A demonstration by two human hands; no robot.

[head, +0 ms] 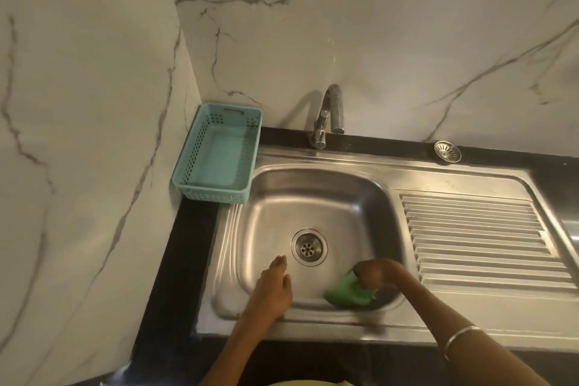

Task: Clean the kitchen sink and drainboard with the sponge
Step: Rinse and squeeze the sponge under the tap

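Nearby, teal basket [216, 152] and faucet [327, 116] flank the sink [313, 194].

Sink [354, 194] and ribbed drainboard [479, 238]: brushed steel, satin sheen, smooth. Drain [309, 247] and tap [329, 116]: polished metal, brighter and glossier. Strainer [447, 151]: shiny perforated metal. Basket [219, 153]: matt teal plastic, perforated walls. Sponge [347, 291]: soft green, dull surface. Walls [376, 41]: glossy veined marble-look panels. Counter [188, 244]: black, polished. Bangle [460, 338]: shiny metal.
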